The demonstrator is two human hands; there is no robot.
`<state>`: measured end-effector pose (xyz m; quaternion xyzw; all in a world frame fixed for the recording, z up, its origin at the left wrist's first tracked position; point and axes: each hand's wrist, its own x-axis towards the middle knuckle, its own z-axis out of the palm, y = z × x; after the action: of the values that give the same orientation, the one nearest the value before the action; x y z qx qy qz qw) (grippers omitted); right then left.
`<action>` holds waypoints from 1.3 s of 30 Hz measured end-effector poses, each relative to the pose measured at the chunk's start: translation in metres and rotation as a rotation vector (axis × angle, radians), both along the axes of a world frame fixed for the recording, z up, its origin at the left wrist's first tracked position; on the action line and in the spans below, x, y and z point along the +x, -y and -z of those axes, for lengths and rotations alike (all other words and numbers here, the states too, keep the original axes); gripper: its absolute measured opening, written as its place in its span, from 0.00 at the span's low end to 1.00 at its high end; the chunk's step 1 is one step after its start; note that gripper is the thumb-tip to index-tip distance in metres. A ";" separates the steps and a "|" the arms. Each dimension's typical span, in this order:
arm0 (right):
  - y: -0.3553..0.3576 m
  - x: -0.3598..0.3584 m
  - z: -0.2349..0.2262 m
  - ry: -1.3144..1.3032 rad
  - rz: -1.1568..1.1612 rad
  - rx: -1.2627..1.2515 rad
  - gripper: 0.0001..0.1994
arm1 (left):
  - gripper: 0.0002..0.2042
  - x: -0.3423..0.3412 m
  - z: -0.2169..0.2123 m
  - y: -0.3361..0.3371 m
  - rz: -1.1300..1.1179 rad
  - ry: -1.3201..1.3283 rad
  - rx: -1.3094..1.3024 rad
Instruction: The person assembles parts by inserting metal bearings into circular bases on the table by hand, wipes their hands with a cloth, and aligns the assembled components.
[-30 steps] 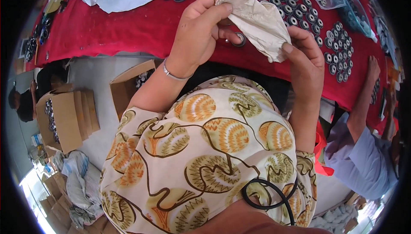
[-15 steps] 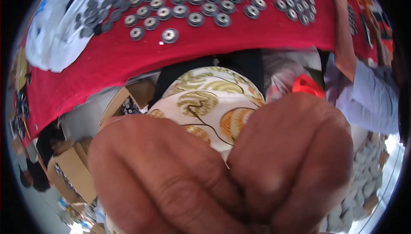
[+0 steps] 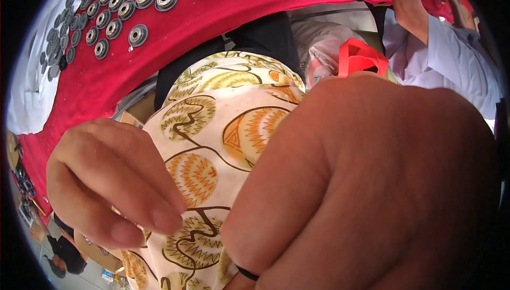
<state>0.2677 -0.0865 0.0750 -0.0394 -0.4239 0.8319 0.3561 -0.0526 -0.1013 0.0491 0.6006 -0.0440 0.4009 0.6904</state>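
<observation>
Both my hands are raised close in front of my patterned shirt. My left hand hangs at the left with its fingers loosely bent and somewhat apart; I see nothing in it, and its thumb is hidden. Very large and near on the right is my right hand, its fingers curled in. A thin dark band shows under its fingers, but what the hand grips, if anything, is hidden. The hands are apart. Beyond them, several round grey metal pieces with ringed centres lie on a red cloth.
A pale blue-white sheet with more dark round pieces covers the table's left end. On the right a person in a light blue shirt reaches over the cloth. A red bag and pale plastic bags lie between us.
My hands, together before, have parted: the left went left and away, the right came nearer at the right. The view has shifted, so the table sits higher and further left.
</observation>
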 end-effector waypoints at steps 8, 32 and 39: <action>-0.001 -0.001 0.001 0.027 0.063 -0.003 0.07 | 0.06 -0.003 0.009 0.004 -0.040 -0.023 0.020; 0.027 -0.013 0.009 0.110 0.331 -0.089 0.08 | 0.11 -0.017 0.024 0.026 -0.248 -0.011 0.000; 0.004 -0.037 0.013 0.081 0.310 -0.082 0.08 | 0.12 -0.015 0.018 0.026 -0.328 0.020 -0.031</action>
<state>0.2310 -0.0910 0.0616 -0.1523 -0.3921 0.7813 0.4610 -0.0679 -0.1276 0.0311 0.5849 0.0540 0.5148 0.6244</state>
